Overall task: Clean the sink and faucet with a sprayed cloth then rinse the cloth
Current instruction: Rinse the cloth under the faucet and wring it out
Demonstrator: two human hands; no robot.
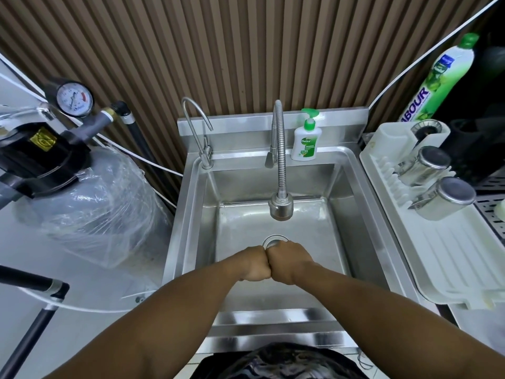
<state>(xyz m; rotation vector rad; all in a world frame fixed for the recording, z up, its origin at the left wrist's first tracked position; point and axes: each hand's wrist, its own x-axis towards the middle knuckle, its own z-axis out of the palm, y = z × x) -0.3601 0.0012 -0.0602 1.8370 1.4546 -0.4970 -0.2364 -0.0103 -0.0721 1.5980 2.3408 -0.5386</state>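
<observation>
Left hand (pixel 252 265) and right hand (pixel 289 262) curl knuckle-to-knuckle, contents hidden, in the gleaming steel sink (pixel 341 214).

Person: bare arms, dark top at near edge.
Left forearm (pixel 175 310) and right forearm (pixel 369 302) are uncovered from the frame edge down to the left hand (pixel 252 265) and right hand (pixel 289 262). Garment (pixel 278 362) at near centre is black, glossy, creased fabric. Only a small arc shows, so the type can't be told.
</observation>
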